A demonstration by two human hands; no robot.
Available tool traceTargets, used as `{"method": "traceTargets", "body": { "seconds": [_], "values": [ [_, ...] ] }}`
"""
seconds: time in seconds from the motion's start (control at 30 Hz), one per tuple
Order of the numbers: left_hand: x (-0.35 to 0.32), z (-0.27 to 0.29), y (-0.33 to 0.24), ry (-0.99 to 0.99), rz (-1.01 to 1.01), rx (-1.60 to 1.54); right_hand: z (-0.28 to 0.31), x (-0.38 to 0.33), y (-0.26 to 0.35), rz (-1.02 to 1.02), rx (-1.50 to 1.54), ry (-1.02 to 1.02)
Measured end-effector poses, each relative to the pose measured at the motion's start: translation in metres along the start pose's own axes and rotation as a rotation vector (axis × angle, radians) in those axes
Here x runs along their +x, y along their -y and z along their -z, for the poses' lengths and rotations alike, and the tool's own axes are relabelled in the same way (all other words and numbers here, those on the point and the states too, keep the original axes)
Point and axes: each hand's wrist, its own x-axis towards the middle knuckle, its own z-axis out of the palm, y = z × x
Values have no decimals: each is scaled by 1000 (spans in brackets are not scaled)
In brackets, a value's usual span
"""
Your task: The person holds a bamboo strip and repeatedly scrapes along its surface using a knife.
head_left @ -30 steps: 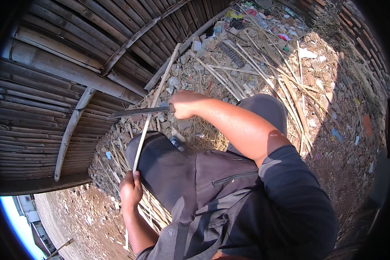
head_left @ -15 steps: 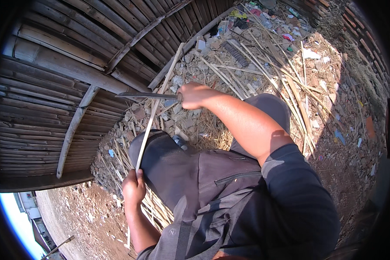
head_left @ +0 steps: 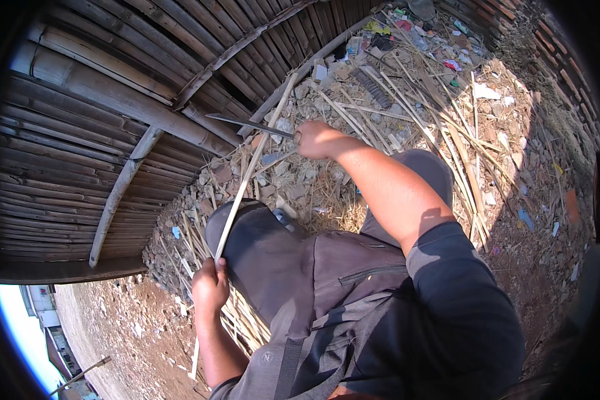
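A long, slender, pale bamboo strip [head_left: 254,163] slants over the left knee [head_left: 252,225], gripped low by the left hand [head_left: 211,285]. The right hand [head_left: 317,140] clasps a long-bladed knife [head_left: 245,123] across it.

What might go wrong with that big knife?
The knife could slip along the strip. The left hand grips the near end, so it might get cut.

The strip passes over the left knee, so a slip that way might hurt it.

The blade, gripped in the right hand, points toward the bamboo wall. It might bump it, though the gap is hard to judge.
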Motion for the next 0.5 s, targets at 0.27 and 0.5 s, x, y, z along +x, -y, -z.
{"method": "traceTargets", "body": {
  "seconds": [0.27,0.5],
  "values": [
    [1,-1,0,-25,-12,-95,-13,-9,28,157,-178,75],
    [-1,2,-3,-9,9,34,-2,31,-56,-95,97,-257]
  ]
}}
